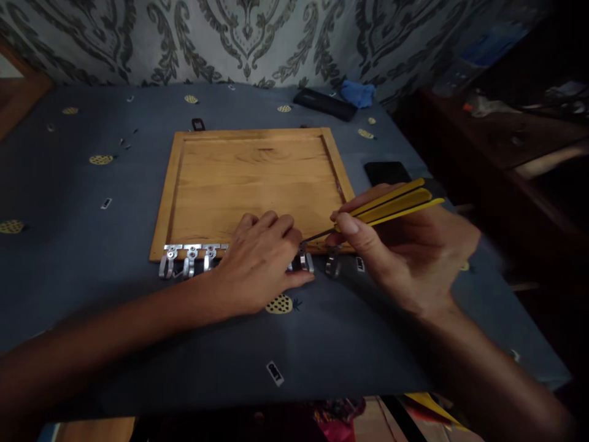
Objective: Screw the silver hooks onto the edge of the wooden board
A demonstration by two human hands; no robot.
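A framed wooden board (253,184) lies flat on the cloth-covered table. Along its near edge runs a metal hook rail (192,253) with several silver double hooks. My left hand (257,264) bends over the rail's middle, fingers on the board and thumb at the near side, gripping rail and edge together; it hides some of the hooks. In my right hand (409,252) is a screwdriver (391,205) with a yellow and black handle, pinched between thumb and fingers. Its thin shaft slants left, and the tip meets the rail near a right-hand hook (306,261).
A black phone-like slab (386,173) lies right of the board. Behind it are a black elongated case (325,104) and a crumpled blue cloth (358,94). Small dark bits (125,143) lie at left. Dark furniture (483,141) borders the table's right side.
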